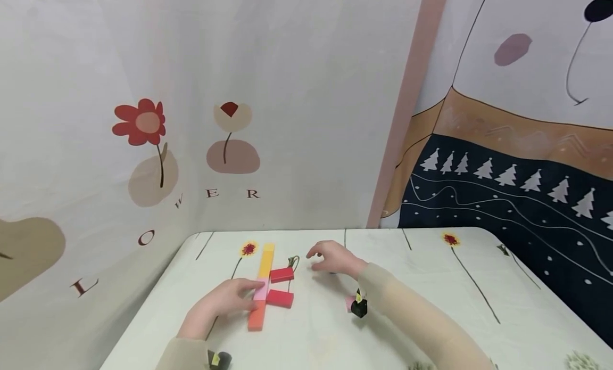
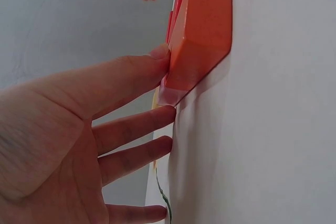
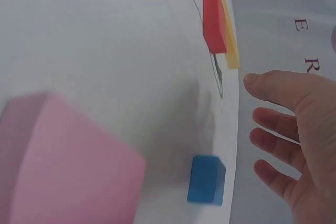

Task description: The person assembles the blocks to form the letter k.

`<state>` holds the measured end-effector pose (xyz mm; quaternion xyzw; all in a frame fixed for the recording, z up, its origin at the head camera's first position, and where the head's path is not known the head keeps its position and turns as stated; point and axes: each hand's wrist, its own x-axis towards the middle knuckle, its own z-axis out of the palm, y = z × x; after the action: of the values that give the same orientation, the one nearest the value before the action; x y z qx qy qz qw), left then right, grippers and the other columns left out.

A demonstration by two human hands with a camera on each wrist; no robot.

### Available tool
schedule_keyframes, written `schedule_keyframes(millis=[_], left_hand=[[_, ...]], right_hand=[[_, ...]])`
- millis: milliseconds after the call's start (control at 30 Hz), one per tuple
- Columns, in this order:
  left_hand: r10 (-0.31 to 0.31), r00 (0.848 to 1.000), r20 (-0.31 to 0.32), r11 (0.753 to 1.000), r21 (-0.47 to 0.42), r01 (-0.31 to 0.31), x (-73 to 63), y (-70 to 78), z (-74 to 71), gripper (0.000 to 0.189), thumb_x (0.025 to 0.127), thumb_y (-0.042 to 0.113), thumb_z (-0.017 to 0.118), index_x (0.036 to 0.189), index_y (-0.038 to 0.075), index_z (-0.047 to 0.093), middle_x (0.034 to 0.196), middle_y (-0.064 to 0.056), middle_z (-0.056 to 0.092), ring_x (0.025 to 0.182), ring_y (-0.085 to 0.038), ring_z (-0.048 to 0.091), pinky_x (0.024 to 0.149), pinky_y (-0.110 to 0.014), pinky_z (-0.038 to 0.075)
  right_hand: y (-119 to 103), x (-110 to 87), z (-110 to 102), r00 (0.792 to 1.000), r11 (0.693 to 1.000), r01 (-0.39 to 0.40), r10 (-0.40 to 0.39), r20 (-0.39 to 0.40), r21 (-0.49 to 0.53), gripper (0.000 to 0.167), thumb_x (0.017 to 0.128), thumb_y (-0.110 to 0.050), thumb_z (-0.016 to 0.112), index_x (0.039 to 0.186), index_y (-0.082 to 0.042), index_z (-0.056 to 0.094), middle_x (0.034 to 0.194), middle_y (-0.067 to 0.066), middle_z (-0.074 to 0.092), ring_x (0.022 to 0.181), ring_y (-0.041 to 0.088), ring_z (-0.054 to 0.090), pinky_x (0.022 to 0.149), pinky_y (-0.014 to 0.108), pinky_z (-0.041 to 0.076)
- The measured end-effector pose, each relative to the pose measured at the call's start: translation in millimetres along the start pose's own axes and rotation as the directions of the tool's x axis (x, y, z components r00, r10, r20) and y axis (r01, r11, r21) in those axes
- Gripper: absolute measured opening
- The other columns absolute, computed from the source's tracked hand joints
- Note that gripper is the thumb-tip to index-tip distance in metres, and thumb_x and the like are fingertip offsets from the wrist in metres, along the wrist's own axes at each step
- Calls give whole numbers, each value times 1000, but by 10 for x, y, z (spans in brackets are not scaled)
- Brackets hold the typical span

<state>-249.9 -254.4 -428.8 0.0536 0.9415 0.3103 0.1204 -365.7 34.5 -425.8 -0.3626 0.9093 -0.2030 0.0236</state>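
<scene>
A yellow block (image 1: 266, 261), a pink block (image 1: 261, 290) and an orange block (image 1: 256, 318) lie end to end in one line on the table. Two red blocks, one farther (image 1: 281, 274) and one nearer (image 1: 280, 299), stick out from the line's right side. My left hand (image 1: 229, 301) rests at the line's left, fairly straight fingers at the pink block and thumb against the orange block (image 2: 202, 30). To the right of the line, my right hand (image 1: 335, 257) hovers with loosely bent fingers, holding nothing. Below it in the right wrist view lies a blue block (image 3: 205, 180).
Another pink block (image 3: 79, 166) sits on the table by my right wrist, partly hidden by the wrist gear in the head view. The white tablecloth (image 1: 325, 327) has printed flowers. Behind it, a white curtain (image 1: 306, 120) and a dark tree-print cloth (image 1: 507, 199) hang.
</scene>
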Motion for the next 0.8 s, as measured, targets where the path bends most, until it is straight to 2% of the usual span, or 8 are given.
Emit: schedule_keyframes(millis=[300, 500, 633, 800], left_hand=[[0, 1000, -6, 1000, 8, 1, 13, -9, 10, 55, 76, 28, 82, 128, 22, 65, 130, -8, 60, 126, -36, 47, 99, -62, 39], [-3, 1000, -8, 1000, 8, 3, 23, -17, 19, 56, 76, 28, 82, 128, 21, 65, 129, -7, 61, 126, -36, 48, 99, -61, 40], [-4, 1000, -8, 1000, 3, 4, 20, -29, 13, 56, 76, 28, 82, 129, 22, 65, 128, -5, 61, 125, -35, 48, 98, -61, 40], [1, 1000, -11, 1000, 4, -1, 18, -37, 16, 55, 76, 29, 82, 128, 22, 65, 128, -5, 61, 125, -35, 48, 99, -61, 39]], right_hand=[[215, -186, -62, 998, 998, -44, 45, -32, 45, 29, 86, -16, 73, 114, -9, 70, 110, 2, 68, 101, 20, 62, 86, 35, 51], [367, -315, -68, 996, 997, -55, 59, -64, 62, 28, 85, -14, 74, 113, -9, 71, 108, 0, 69, 97, 17, 62, 83, 33, 51], [433, -362, -46, 992, 984, -91, 103, -70, 151, 30, 84, -15, 75, 113, -9, 71, 106, -2, 69, 94, 16, 59, 79, 32, 50], [535, -400, 30, 986, 958, -100, 131, -99, 267, 33, 81, -17, 78, 112, -9, 71, 104, -3, 68, 91, 13, 58, 76, 30, 48]])
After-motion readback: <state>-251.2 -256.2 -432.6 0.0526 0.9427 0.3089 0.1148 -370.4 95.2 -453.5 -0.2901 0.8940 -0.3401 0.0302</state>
